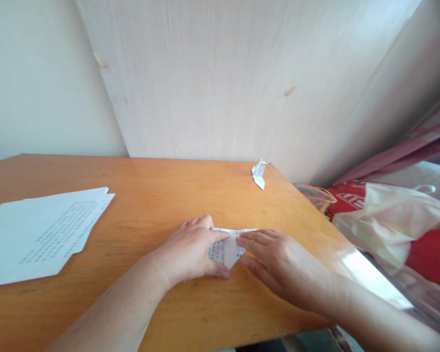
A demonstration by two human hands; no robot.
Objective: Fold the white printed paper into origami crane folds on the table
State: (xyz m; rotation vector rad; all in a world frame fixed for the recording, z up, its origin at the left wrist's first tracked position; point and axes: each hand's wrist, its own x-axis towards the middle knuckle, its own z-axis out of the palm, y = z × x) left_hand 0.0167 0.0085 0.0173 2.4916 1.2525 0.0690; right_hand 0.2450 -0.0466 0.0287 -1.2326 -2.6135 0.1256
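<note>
A small folded paper (pixel 231 249) with rows of printed marks lies on the wooden table in front of me, its lower edges narrowing to a point. My left hand (pixel 194 249) holds its left side down, thumb and index finger apart on the paper and the other fingers curled behind. From the right, my right hand (pixel 278 254) presses its fingertips together on the paper's upper right part. The paper's left and right ends are hidden under my hands.
A stack of printed sheets (pixel 40 234) lies on the left of the table (pixel 161 195). A folded paper bird (pixel 258 173) sits near the back right corner. Past the right edge are a whitish plastic bag (pixel 392 215) and red cloth or packaging (pixel 432 254). A pale board (pixel 223 83) stands behind.
</note>
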